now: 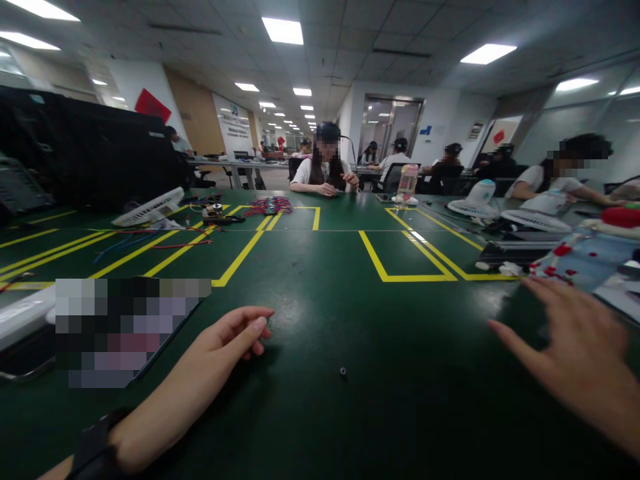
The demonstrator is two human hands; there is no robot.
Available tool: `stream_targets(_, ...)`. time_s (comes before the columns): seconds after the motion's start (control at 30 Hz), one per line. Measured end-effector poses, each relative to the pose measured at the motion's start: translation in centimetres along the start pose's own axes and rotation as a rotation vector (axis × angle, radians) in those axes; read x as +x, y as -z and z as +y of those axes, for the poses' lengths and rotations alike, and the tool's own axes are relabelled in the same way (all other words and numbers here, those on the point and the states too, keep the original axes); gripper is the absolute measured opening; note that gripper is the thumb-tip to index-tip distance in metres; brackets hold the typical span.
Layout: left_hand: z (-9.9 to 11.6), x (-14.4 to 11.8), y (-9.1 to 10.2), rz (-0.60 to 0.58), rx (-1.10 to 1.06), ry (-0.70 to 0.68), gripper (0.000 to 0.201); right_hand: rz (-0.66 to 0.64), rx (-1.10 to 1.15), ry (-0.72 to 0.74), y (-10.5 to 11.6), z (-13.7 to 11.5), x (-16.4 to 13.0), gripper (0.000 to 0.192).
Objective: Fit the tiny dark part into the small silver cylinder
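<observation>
My left hand is low over the green table, left of centre. Its fingers are curled in and the thumb lies against them; whether something small is between them cannot be made out. A dark band circles that wrist. Right of this hand, a small dark ring-shaped piece, like a nut, lies on the tabletop, touched by neither hand. At the right edge my right hand is spread, thumb apart from the fingers, with nothing seen in it. It is nearest the light-blue bag-like item with red spots.
The green table has yellow tape lines. At left are a blurred-out flat item, a white fan and a wire bundle. More fans and a pink-capped bottle stand at right. A person sits opposite.
</observation>
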State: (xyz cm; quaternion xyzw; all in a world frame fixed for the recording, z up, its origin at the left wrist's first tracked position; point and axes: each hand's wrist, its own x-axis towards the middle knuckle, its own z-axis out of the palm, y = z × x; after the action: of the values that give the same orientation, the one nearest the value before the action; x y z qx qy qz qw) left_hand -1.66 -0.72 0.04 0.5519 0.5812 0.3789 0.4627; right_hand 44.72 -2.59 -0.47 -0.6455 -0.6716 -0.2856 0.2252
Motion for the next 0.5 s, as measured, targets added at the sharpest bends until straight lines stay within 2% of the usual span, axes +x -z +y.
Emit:
stream_targets(0.07,-0.3,-0.1,0.0,0.0,0.07,-0.025,0.038,-0.218,0.305,0.241,1.3,-7.2,0.8,0.057)
stream_targets(0.13,-0.6,-0.3,0.1,-0.021,0.139,-0.044,0.038,-0.463,0.572,0.348,1.9,-13.7,1.2,0.05)
stream_targets(0.17,-0.7,-0.3,0.2,-0.034,0.168,-0.053,0.038,-0.526,0.668,0.384,2.0,-16.3,1.2,0.049)
stream_targets(0.23,-0.7,-0.5,0.3,-0.063,0.211,-0.073,0.038,-0.615,0.803,0.417,1.7,-19.4,1.4,0.028)
stream_targets(0.27,-0.6,-0.6,0.3,-0.074,0.223,-0.082,0.038,-0.633,0.844,0.41,1.5,-19.9,1.5,0.019)
stream_targets(0.33,-0.4,-0.8,0.4,-0.091,0.232,-0.09,0.037,-0.612,0.869,0.351,1.2,-18.6,2.2,0.017)
stream_targets(0.4,0.0,-0.9,0.3,-0.101,0.228,-0.086,0.036,-0.503,0.787,0.251,1.3,-15.0,3.2,0.018)
stream_targets(0.5,0.5,-1.1,-0.2,-0.097,0.223,-0.076,0.034,-0.318,0.451,0.072,2.1,-7.1,4.6,0.027)
